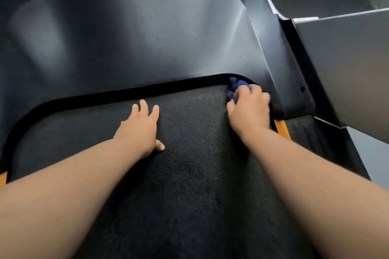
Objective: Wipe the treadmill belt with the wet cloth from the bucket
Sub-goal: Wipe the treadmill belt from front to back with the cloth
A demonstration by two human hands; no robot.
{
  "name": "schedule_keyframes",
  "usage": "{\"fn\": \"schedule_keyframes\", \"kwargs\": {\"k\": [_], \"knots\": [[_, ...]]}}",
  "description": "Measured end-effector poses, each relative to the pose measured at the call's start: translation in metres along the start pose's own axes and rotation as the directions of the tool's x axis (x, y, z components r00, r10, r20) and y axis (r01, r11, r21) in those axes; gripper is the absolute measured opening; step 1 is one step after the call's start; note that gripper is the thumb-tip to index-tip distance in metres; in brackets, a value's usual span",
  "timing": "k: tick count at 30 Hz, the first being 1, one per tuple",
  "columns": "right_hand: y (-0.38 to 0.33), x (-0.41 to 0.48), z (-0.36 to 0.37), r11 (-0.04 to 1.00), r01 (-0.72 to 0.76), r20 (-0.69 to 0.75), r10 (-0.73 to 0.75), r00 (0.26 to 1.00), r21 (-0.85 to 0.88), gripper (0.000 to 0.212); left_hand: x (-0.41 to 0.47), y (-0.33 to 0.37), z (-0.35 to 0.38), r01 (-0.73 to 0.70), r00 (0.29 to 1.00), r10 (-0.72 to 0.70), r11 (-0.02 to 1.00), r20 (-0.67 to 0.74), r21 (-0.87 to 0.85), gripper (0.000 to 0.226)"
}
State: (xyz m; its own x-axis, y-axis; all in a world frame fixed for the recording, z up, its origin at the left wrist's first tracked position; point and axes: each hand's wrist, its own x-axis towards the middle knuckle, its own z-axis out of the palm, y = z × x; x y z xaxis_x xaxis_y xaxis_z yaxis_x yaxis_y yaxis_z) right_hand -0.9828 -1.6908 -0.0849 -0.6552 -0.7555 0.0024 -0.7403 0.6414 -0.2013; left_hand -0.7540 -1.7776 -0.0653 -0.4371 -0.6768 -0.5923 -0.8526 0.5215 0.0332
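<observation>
Here, right hand (249, 109) clutches the cloth (236, 85) at the belt (189, 132) corner; left hand (140, 130) fingers (144, 105) splayed flat.

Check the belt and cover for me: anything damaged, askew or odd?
Nothing damaged or askew. The belt shows darker blotchy patches near its middle, damp or grime I cannot tell. Small specks dot the motor cover.

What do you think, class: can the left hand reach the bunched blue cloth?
Probably yes: only bare textured black treadmill belt separates the left hand from the bunched blue cloth, though the right hand grips and covers most of it.
</observation>
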Motion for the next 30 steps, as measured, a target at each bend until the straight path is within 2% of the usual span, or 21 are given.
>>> {"fn": "schedule_keyframes", "kwargs": {"k": [2, 6, 8, 9, 10, 12, 14, 15, 16, 18, 20, 21, 23, 25, 27, 29, 30], "knots": [[-0.025, 0.000, 0.003, 0.997, 0.079, 0.045, -0.080, 0.996, 0.024, 0.029, 0.001, 0.001, 0.000, 0.003, 1.000, -0.003, 1.000, 0.004, 0.002, 0.116], [-0.055, 0.002, 0.005, 0.899, 0.313, 0.148, -0.370, 0.917, 0.307, 0.038, 0.000, 0.000, -0.001, -0.004, 1.000, 0.004, 1.000, -0.010, 0.018, 0.116], [-0.043, 0.000, 0.007, 0.868, 0.434, 0.132, -0.472, 0.871, 0.240, 0.041, 0.000, -0.001, 0.000, -0.008, 1.000, 0.008, 1.000, -0.010, 0.004, 0.116], [-0.029, 0.002, 0.010, 0.878, 0.450, 0.093, -0.467, 0.879, 0.162, 0.038, 0.001, -0.002, 0.001, -0.011, 1.000, 0.011, 1.000, -0.011, -0.003, 0.116], [-0.013, 0.004, 0.010, 0.912, 0.402, 0.060, -0.407, 0.911, 0.079, 0.033, 0.001, -0.002, 0.001, -0.013, 1.000, 0.013, 1.000, -0.011, -0.008, 0.116], [0.009, 0.005, 0.006, 0.978, 0.200, 0.062, -0.196, 0.979, -0.064, 0.028, 0.001, -0.003, 0.003, -0.013, 1.000, 0.013, 1.000, -0.010, -0.009, 0.116], [0.007, 0.006, 0.004, 0.996, 0.068, 0.069, -0.064, 0.996, -0.059, 0.031, 0.001, -0.002, 0.004, -0.013, 1.000, 0.013, 1.000, -0.015, -0.007, 0.116], [-0.006, 0.006, 0.002, 0.998, 0.062, 0.066, -0.062, 0.996, 0.002, 0.033, 0.002, -0.002, 0.003, -0.016, 1.000, 0.016, 1.000, -0.020, -0.006, 0.116], [-0.023, 0.005, 0.000, 0.992, 0.096, 0.082, -0.103, 0.991, 0.086, 0.034, 0.002, -0.002, 0.002, -0.019, 1.000, 0.019, 1.000, -0.019, -0.004, 0.117], [-0.061, -0.006, 0.006, 0.931, 0.301, 0.157, -0.335, 0.929, 0.209, 0.037, 0.001, -0.003, 0.002, -0.022, 0.999, 0.023, 1.000, -0.024, 0.006, 0.117], [-0.079, -0.019, 0.009, 0.836, 0.514, 0.243, -0.549, 0.800, 0.195, 0.035, -0.001, -0.005, 0.002, -0.032, 0.999, 0.032, 0.999, -0.031, 0.006, 0.117], [-0.073, -0.016, 0.007, 0.817, 0.556, 0.243, -0.576, 0.780, 0.153, 0.035, -0.001, -0.006, 0.002, -0.038, 0.999, 0.038, 0.999, -0.033, -0.003, 0.116], [-0.038, -0.002, 0.000, 0.885, 0.465, 0.206, -0.461, 0.863, 0.031, 0.035, -0.003, -0.007, 0.000, -0.043, 0.999, 0.042, 0.999, -0.026, -0.025, 0.116], [0.003, 0.008, -0.012, 0.961, 0.263, 0.167, -0.247, 0.955, -0.082, 0.035, -0.003, -0.006, 0.000, -0.040, 0.999, 0.040, 0.999, -0.019, -0.035, 0.116], [0.011, 0.005, -0.014, 0.980, 0.145, 0.152, -0.124, 0.981, -0.138, 0.033, -0.001, -0.005, 0.001, -0.030, 0.999, 0.029, 0.999, -0.026, -0.028, 0.116], [-0.014, -0.001, -0.008, 0.993, 0.109, 0.152, -0.102, 0.983, -0.036, 0.034, 0.000, -0.004, 0.003, -0.022, 1.000, 0.021, 0.999, -0.023, -0.035, 0.116], [-0.028, -0.005, -0.004, 0.988, 0.150, 0.165, -0.155, 0.974, 0.040, 0.036, 0.000, -0.004, 0.003, -0.022, 1.000, 0.022, 0.999, -0.017, -0.035, 0.116]]}}
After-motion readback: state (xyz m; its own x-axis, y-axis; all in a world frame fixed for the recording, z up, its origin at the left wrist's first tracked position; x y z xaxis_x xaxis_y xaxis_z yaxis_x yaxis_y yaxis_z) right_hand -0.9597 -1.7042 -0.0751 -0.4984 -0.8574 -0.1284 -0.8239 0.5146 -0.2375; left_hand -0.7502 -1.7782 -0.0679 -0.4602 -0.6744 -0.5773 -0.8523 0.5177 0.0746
